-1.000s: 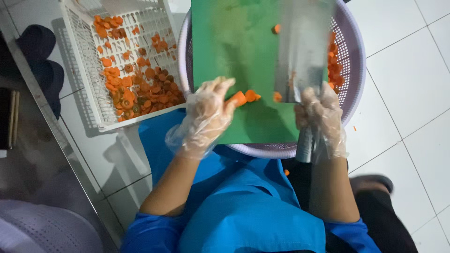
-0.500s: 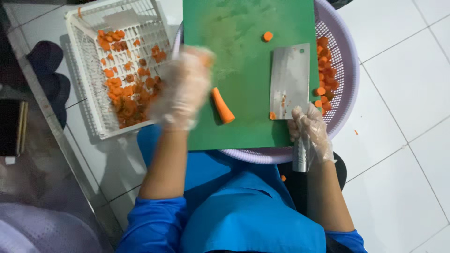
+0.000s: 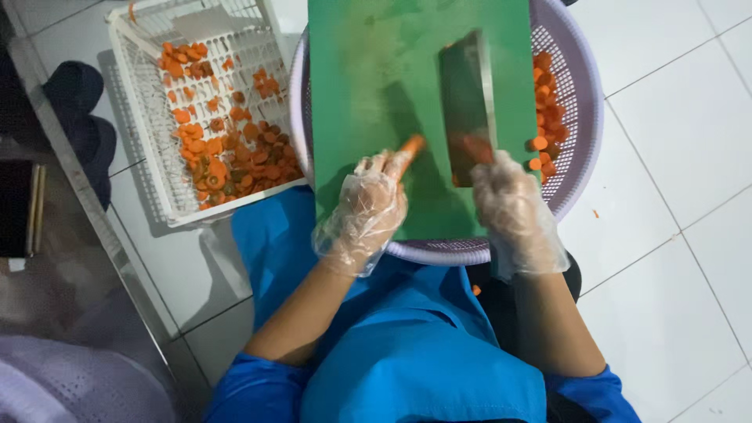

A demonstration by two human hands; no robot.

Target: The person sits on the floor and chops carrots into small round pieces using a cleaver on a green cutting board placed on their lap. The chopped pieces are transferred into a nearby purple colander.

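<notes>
A green cutting board [image 3: 376, 70] lies across a round lilac basket [image 3: 576, 157]. My left hand [image 3: 364, 211], in a clear plastic glove, holds a carrot piece [image 3: 410, 147] down on the board. My right hand [image 3: 513, 211], also gloved, grips the handle of a steel cleaver [image 3: 468, 102] whose blade stands over the board just right of the carrot. Carrot slices [image 3: 544, 110] lie in the basket along the board's right edge.
A white slatted crate [image 3: 149, 149] at the left holds many orange carrot slices [image 3: 227, 149]. White floor tiles [image 3: 681, 157] surround the basket. A dark shoe [image 3: 82, 117] lies at the far left, next to a metal strip. My lap is covered by blue cloth [image 3: 407, 345].
My left hand came back from the crate side to the board and took hold of the carrot piece. The cleaver swung up and left, closer to the carrot.
</notes>
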